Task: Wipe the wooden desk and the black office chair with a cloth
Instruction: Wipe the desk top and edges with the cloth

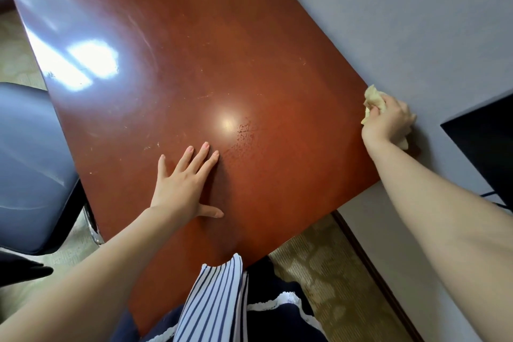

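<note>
The reddish-brown wooden desk point(194, 64) fills the middle of the view, glossy, with light glare and small scratches. My left hand point(183, 186) lies flat on its top with fingers spread straight. My right hand point(388, 123) grips a crumpled pale yellow cloth point(373, 98) at the desk's right edge, where the desk meets the wall. The black office chair point(30, 169) stands at the left, its seat beside the desk's left edge.
A grey wall point(416, 22) runs along the desk's right side. A dark screen or panel point(488, 144) sits at the far right with a cable below it. Patterned carpet point(327, 272) covers the floor near the desk's near end.
</note>
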Demonstrator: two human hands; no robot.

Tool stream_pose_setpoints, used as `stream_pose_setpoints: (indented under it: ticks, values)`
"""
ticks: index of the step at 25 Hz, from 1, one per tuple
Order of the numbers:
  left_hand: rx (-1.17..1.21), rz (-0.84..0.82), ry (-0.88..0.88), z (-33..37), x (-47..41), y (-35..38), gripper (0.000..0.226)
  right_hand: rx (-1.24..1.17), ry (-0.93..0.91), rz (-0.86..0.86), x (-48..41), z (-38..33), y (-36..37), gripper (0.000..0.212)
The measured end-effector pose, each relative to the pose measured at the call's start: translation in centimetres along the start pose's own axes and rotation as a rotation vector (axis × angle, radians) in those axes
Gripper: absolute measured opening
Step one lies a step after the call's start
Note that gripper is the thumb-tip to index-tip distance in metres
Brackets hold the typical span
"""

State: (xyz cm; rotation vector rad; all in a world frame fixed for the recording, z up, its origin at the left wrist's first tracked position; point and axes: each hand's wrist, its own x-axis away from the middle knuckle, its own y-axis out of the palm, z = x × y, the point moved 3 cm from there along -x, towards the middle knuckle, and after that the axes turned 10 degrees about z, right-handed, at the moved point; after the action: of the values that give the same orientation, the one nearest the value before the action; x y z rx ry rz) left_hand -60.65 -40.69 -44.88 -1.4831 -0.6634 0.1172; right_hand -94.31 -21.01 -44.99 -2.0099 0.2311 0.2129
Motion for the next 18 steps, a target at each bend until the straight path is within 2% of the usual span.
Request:
stream_pose_setpoints:
  ticks: [5, 11, 15, 18]
  values:
    - [-0.013, 0.002, -0.006, -0.1, -0.1, 0.0, 0.127, -0.051, -0.27, -0.143, 3.3, -6.6, 2.7, 0.031]
    - [0.003, 0.009, -0.015, -0.2, -0.2, -0.1, 0.127, -0.19, -0.57, -0.277, 14.3, -11.1, 2.2, 0.029]
    - [-0.007, 0.011, -0.02, -0.2, -0.1, -0.1, 0.127, -0.37, -0.797, -0.324, 20.6, -10.4, -0.6, 0.032]
    - [0.012, 0.027, -0.019, -0.2, -0.1, -0.1, 0.127, -0.412, -0.935, -0.342, 21.8, -7.6, -2.0, 0.033]
